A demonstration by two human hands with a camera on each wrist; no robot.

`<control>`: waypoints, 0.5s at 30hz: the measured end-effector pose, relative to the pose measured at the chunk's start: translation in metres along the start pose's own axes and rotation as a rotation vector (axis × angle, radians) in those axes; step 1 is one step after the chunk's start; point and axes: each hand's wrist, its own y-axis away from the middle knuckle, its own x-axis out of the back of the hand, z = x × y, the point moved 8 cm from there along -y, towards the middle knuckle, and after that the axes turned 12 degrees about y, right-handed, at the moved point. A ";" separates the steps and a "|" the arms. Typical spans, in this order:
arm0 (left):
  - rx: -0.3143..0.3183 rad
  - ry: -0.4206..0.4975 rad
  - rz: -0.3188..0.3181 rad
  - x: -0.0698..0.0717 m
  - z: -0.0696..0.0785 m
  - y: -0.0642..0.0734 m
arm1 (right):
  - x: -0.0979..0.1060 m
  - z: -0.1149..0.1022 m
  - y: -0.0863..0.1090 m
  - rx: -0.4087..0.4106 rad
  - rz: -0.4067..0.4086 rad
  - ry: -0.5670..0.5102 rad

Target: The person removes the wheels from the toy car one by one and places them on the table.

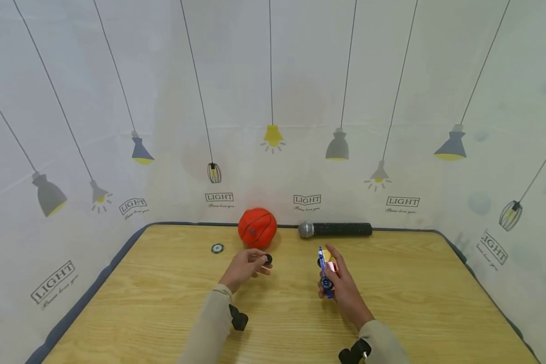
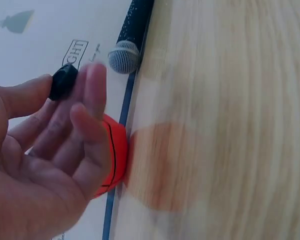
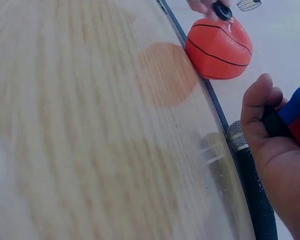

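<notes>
My left hand (image 1: 244, 268) pinches a small black round piece (image 2: 64, 82), like a toy wheel, between thumb and fingers above the table. To its right, my right hand (image 1: 347, 292) grips a blue toy vehicle (image 1: 322, 259) with a black wheel (image 1: 327, 282) facing me. Red and yellow parts show on the toy. In the right wrist view, the toy's blue part (image 3: 297, 106) is cut off by the frame edge, with a black part (image 3: 274, 121) by the fingers. The two hands are apart.
A red ball (image 1: 257, 227) with black lines sits at the table's back edge, just beyond my left hand. Right of it lies a black microphone (image 1: 341, 229) with a silver head. A round chip (image 1: 217, 248) lies left of the ball. A printed curtain (image 1: 300, 101) surrounds the wooden table (image 1: 164, 283).
</notes>
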 end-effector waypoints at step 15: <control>0.125 0.034 0.316 0.057 -0.020 0.003 | 0.000 0.001 0.001 -0.002 0.008 0.014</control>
